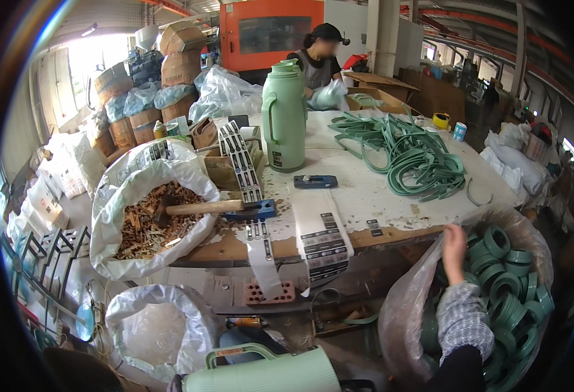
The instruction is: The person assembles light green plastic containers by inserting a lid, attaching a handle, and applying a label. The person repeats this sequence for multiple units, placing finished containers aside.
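Note:
My right hand, in a checked sleeve cuff, is at the left rim of a clear plastic bag. Its fingers point toward the table edge; whether they grip the plastic is hard to see. Many green plastic ring-shaped parts fill that bag. Low in front of me a pale green thermos flask lies on its side, its handle upward. My left hand is out of view. Another green thermos flask stands upright on the worktable. Rolls of printed labels hang over the near table edge.
A hammer rests across a sack of metal scraps and a blue dispenser. Green plastic straps are heaped at the right. A co-worker stands across the table beside a carton. A white sack stands lower left.

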{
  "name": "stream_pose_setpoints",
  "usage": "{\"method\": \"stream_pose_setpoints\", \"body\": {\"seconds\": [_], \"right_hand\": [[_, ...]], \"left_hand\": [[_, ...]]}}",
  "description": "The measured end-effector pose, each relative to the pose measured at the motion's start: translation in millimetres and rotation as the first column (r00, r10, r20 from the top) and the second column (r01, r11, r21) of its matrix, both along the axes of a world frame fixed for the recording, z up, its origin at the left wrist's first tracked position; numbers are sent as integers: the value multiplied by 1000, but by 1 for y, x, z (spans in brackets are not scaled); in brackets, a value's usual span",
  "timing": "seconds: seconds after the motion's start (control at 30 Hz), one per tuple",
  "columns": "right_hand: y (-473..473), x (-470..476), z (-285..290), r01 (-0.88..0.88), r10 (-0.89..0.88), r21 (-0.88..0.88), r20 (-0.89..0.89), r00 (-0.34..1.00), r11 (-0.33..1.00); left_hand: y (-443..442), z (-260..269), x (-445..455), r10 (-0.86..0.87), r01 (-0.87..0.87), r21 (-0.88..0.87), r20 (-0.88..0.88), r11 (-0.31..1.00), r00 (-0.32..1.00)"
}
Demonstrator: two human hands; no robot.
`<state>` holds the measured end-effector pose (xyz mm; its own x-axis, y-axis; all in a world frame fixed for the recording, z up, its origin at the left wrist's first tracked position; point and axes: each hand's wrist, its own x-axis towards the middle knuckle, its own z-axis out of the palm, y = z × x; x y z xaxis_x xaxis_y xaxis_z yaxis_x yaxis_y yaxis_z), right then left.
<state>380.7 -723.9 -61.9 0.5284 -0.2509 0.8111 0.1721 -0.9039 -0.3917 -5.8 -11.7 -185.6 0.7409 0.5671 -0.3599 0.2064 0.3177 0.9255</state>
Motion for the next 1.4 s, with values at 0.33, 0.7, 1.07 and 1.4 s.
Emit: {"method": "stream_pose_setpoints", "body": {"seconds": [0.33, 0.7, 1.07, 1.4], "right_hand": [[-234, -31, -130, 408, -824, -734, -375, 424, 543], [-154, -91, -19, 162, -562, -651, -473, 679, 742], [247, -171, -2, -615, 828, 784, -289, -480, -83], [372, -278, -37, -382, 267, 742, -277, -923, -551]], "left_hand": [[7, 14, 6, 41, -26, -123, 124, 992, 991], [-27, 59, -1, 146, -114, -206, 149, 972, 978], [9, 42, -49, 240, -104, -334, 397, 937, 886], [21, -4, -160, 330, -251, -446, 110, 859, 937]]}}
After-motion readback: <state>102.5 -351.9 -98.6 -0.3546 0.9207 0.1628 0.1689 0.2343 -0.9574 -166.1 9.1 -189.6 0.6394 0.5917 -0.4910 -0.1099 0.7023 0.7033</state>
